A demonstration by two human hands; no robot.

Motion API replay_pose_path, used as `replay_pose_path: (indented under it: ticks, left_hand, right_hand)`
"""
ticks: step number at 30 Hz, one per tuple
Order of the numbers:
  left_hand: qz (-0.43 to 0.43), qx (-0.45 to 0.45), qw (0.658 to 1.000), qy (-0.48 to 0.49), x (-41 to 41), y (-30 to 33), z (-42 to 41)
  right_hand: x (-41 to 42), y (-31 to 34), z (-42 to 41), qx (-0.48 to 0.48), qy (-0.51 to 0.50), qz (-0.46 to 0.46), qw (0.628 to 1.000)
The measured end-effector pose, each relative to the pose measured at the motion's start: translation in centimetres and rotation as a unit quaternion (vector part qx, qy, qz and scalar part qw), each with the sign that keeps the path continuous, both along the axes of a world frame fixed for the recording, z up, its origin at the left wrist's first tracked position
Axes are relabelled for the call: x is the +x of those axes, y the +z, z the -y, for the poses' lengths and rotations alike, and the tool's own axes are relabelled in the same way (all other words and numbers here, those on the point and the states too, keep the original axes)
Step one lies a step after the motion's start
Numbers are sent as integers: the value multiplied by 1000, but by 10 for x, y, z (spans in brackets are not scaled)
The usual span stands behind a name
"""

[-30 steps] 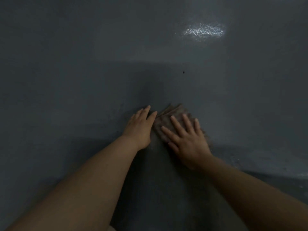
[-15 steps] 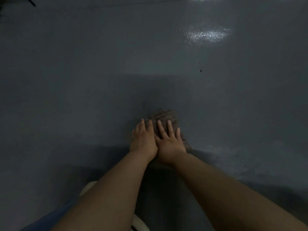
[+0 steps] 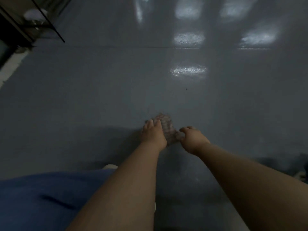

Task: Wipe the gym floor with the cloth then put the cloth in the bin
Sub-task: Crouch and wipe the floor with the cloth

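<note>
Low on the dim grey gym floor (image 3: 100,97), a small crumpled cloth (image 3: 165,125) of a pale, brownish weave is seen lying just right of the middle of the view, its texture blurred and its exact edges hard to make out. The left hand (image 3: 153,133) is laid flat on the left part of the cloth, palm down, with its fingers (image 3: 150,122) stretched out toward the far side and only lightly spread; nothing is gripped by it. The right hand (image 3: 191,139) is set at the near right corner of the cloth, knuckles up and fingers curled under, and that corner appears to be pinched between thumb and fingers, though the grip itself is hidden beneath the hand. The two hands are kept close together with a strip of cloth showing between them. Both forearms are bare and are stretched out from the near edge of the view. A blue-clad leg (image 3: 50,197) is seen at the near left, with a pale shoe tip (image 3: 110,166) just beyond it. Bright patches of reflected light (image 3: 189,70) are scattered over the glossy floor on the far right, and a thin seam line (image 3: 116,46) is drawn across the floor farther off. A tiny dark speck (image 3: 186,88) is seen on the floor beyond the cloth. At the far left corner a dark metal rack (image 3: 25,19) is partly shown, with indistinct objects on it. No bin can be made out.
</note>
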State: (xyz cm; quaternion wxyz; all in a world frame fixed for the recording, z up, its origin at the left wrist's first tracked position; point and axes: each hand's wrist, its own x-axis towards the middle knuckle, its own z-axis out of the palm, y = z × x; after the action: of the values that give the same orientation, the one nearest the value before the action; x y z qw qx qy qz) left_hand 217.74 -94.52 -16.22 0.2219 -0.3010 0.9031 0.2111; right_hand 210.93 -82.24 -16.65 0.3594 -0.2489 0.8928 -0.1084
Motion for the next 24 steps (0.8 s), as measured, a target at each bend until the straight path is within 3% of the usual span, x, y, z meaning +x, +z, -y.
replay_pose_path:
  ticks: [5, 13, 24]
  left_hand:
    - [-8, -15, 1000, 2, 14, 16, -3]
    - [21, -5, 999, 25, -1, -13, 8]
    - [21, -1, 1000, -8, -41, -110, 12]
  right_hand:
    - [4, 16, 8, -20, 1, -24, 1000]
    - [-3, -19, 34, -16, 16, 11, 1000]
    - [-39, -95, 62, -10, -19, 18, 1000]
